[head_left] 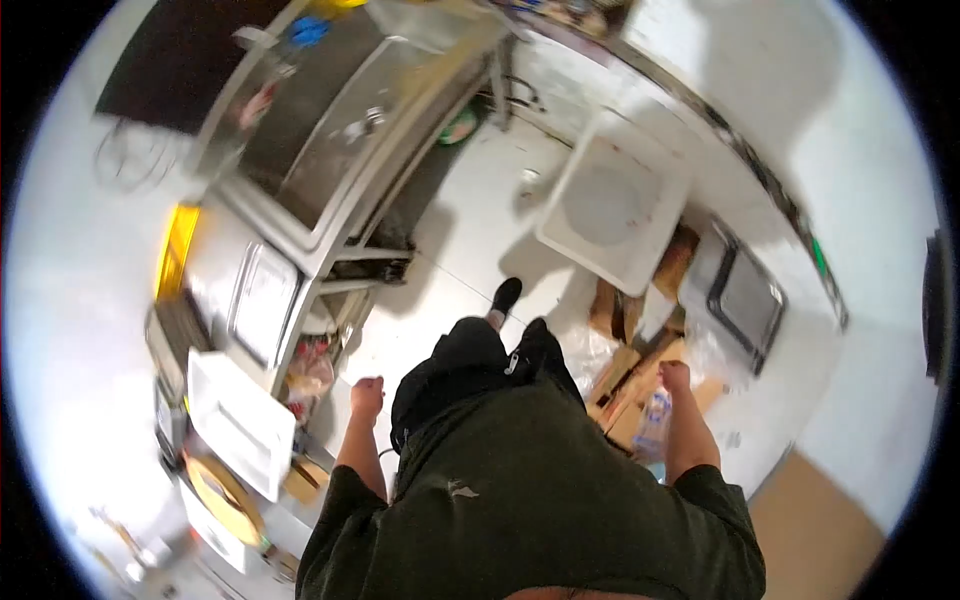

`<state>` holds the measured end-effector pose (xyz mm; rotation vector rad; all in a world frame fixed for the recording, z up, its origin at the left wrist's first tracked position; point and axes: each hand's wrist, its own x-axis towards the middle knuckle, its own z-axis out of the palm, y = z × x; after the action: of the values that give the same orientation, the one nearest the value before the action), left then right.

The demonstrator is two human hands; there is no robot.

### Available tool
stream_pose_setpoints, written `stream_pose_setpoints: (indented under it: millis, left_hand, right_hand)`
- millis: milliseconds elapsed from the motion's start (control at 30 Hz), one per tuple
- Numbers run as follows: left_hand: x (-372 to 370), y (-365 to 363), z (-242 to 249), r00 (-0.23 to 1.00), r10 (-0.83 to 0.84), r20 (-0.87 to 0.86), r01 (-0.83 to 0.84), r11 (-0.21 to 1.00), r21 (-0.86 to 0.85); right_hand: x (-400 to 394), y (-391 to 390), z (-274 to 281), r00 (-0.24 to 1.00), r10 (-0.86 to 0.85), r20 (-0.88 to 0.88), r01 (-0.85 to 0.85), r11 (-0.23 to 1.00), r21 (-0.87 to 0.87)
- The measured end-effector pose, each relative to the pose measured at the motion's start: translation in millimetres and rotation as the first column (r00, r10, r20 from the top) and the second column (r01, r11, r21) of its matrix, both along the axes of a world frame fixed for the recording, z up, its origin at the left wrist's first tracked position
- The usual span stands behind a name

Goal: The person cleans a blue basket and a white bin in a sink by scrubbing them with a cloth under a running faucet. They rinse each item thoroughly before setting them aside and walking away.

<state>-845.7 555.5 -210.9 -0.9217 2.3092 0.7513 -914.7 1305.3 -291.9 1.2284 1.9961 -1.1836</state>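
My left hand [367,396] hangs at my side with its fingers loosely curled, and nothing shows in it. It is nearest to my dark trousers and the lower shelf of the steel counter [322,268]. On the other side, my right hand [675,377] is also curled, with no object visible in it. Beneath it in the view lie flattened cardboard boxes [645,390] and a clear plastic bag with blue print [654,418]. Neither hand appears to touch these things.
Ahead on the left is a steel sink [335,135]. A large white plastic tub [612,200] stands by the right wall, beside a grey lidded container [735,300]. A white tray [240,422] and a round wooden board [225,498] are at left. Tiled floor [455,265] runs between.
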Motion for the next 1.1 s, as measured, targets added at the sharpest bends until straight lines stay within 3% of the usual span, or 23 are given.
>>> stream_pose_setpoints:
  millis: [33, 67, 133, 167, 233, 267, 300, 333, 433, 467, 533, 567, 667, 733, 800, 867, 933, 1033, 1100]
  left_hand:
    - [37.6, 1.8, 4.2, 0.999, 0.033, -0.037, -0.033, 0.999, 0.006]
    - [63.7, 16.9, 18.2, 0.873, 0.488, -0.013, -0.486, 0.871, 0.065]
    - [116.0, 35.4, 34.6, 0.781, 0.624, -0.029, -0.623, 0.782, 0.03]
    - [138.2, 46.7, 36.8, 0.705, 0.705, -0.078, -0.706, 0.708, 0.024]
    - [181.7, 67.0, 29.1, 0.592, 0.799, -0.105, -0.796, 0.6, 0.074]
    - [209.3, 78.9, 23.7, 0.538, 0.835, -0.113, -0.83, 0.548, 0.1]
    - [233.4, 90.4, 14.8, 0.471, 0.875, -0.115, -0.863, 0.484, 0.143]
    - [263.9, 100.1, -1.0, 0.485, 0.868, -0.108, -0.858, 0.496, 0.133]
    - [294.1, 133.3, 6.3, 0.335, 0.941, -0.042, -0.939, 0.337, 0.071]
    - [306.8, 138.7, 4.1, 0.289, 0.957, -0.029, -0.955, 0.29, 0.067]
    - [330.1, 140.5, -0.2, 0.35, 0.931, -0.104, -0.936, 0.345, -0.065]
    - [340.6, 133.3, -4.7, 0.387, 0.912, -0.132, -0.919, 0.371, -0.134]
    - [376.5, 59.6, -44.4, 0.094, 0.975, -0.202, -0.995, 0.1, 0.021]
    - [329.2, -3.2, 15.7, -0.018, 0.985, -0.174, -0.979, 0.018, 0.203]
    - [287.2, -48.6, 51.1, -0.359, 0.891, -0.279, -0.776, -0.119, 0.619]
    - [248.6, -93.9, 91.6, -0.544, 0.819, -0.182, -0.559, -0.191, 0.807]
    - [215.2, -129.5, 123.9, -0.65, 0.755, -0.084, -0.407, -0.253, 0.878]
    - [192.6, -165.6, 112.2, -0.639, 0.768, -0.042, -0.386, -0.272, 0.881]
    - [199.8, -172.5, 78.5, -0.66, 0.75, -0.031, -0.324, -0.248, 0.913]
  right_hand:
    - [-30.9, -4.1, 14.4, 0.991, 0.128, 0.032, -0.13, 0.99, 0.063]
    - [-50.9, 8.4, -7.1, 0.988, 0.154, -0.027, -0.15, 0.983, 0.107]
    - [-102.6, -8.0, 8.8, 0.967, 0.17, -0.192, -0.161, 0.985, 0.063]
    - [-120.5, -7.8, -5.6, 0.84, 0.432, -0.327, -0.398, 0.902, 0.169]
    - [-183.1, -69.2, 16.2, 0.945, 0.291, -0.147, -0.287, 0.957, 0.052]
    - [-194.7, -105.5, 36.9, 0.858, 0.449, -0.248, -0.436, 0.893, 0.109]
    - [-211.5, -131.7, 34.2, 0.832, 0.508, -0.224, -0.502, 0.86, 0.088]
    - [-228.7, -161.0, 30.3, 0.8, 0.563, -0.208, -0.562, 0.824, 0.067]
    - [-240.0, -282.1, 82.5, 0.556, 0.789, -0.259, -0.765, 0.608, 0.21]
    - [-243.8, -306.0, 69.6, 0.551, 0.789, -0.271, -0.789, 0.598, 0.139]
    - [-248.3, -361.0, 40.2, 0.544, 0.786, -0.294, -0.823, 0.568, -0.002]
    - [-242.7, -395.3, 56.7, 0.462, 0.842, -0.278, -0.869, 0.493, 0.048]
    - [-190.9, -491.4, 92.2, 0.221, 0.95, -0.22, -0.941, 0.266, 0.207]
    - [-172.7, -524.9, 84.2, 0.07, 0.968, -0.241, -0.942, 0.143, 0.304]
    - [-163.0, -545.9, 87.1, 0.05, 0.962, -0.269, -0.935, 0.14, 0.327]
    - [-157.2, -561.3, 92.1, 0.043, 0.959, -0.279, -0.93, 0.141, 0.341]
    - [-158.7, -569.2, 96.2, 0.051, 0.961, -0.271, -0.923, 0.149, 0.355]
    - [-153.0, -582.4, 124.6, 0.135, 0.971, -0.197, -0.938, 0.189, 0.29]
    - [-157.1, -573.4, 122.4, 0.103, 0.977, -0.188, -0.943, 0.156, 0.295]
